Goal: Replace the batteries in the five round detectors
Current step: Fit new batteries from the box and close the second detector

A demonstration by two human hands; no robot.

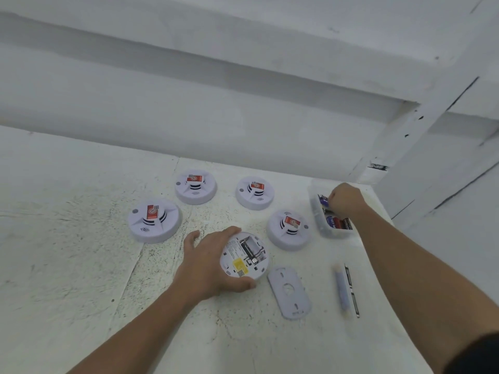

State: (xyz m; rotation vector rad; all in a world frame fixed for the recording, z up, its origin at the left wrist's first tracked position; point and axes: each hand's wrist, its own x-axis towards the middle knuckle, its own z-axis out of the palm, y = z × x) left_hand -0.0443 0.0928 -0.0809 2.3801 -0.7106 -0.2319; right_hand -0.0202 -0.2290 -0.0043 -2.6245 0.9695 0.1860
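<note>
Battery swap under way. Your left hand (208, 263) grips the open detector (244, 256) face-down on the tabletop (81, 265); its bay looks empty. Your right hand (345, 198) is curled inside the battery box (321, 228); can't tell if it has one. Next: seat cells by polarity, then refit the back plate (290, 292).

Both forearms bare, wrist to elbow. Left hand (213, 263) and right hand (347, 198) bare too. Right upper arm: edge of a black sleeve (476, 354), plain, at frame corner.
</note>
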